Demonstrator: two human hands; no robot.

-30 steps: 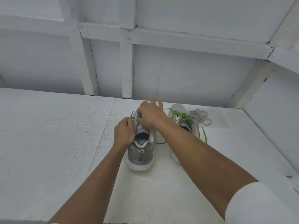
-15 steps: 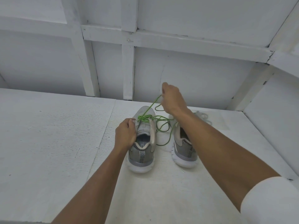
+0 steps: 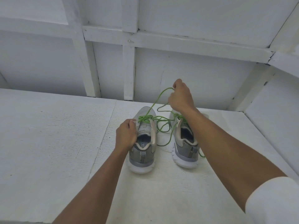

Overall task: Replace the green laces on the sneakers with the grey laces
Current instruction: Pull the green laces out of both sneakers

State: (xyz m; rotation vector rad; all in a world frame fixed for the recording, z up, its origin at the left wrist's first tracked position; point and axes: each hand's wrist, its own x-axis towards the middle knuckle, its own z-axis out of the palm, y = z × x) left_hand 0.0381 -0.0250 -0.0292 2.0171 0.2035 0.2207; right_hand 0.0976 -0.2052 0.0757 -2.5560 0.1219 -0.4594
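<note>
Right hand (image 3: pixel 181 97) was down on the left sneaker (image 3: pixel 142 152) a second ago, right beside the left hand (image 3: pixel 126 135); now it is raised up and away toward the wall, fingers curled tight, pinching a loop of green lace (image 3: pixel 146 118). A long strand runs from that pinch down to the eyelets just in front of the left hand's fingertips, with more lace out than half a second ago. Slack hangs below the right wrist and trails between the two shoes.

Left hand has not moved: it is clamped on the near-side eyelet edge of the left sneaker, bracing it against the pull.

Judgement: unlacing of the left sneaker is underway and partly done. A few green crossings are still bunched just ahead of the left hand, so more pulls are needed. The right sneaker (image 3: pixel 186 147), under the right forearm, is still green-laced and only loosened.

Grey laces are not visible now, likely hidden behind the right forearm; relacing not started
</note>
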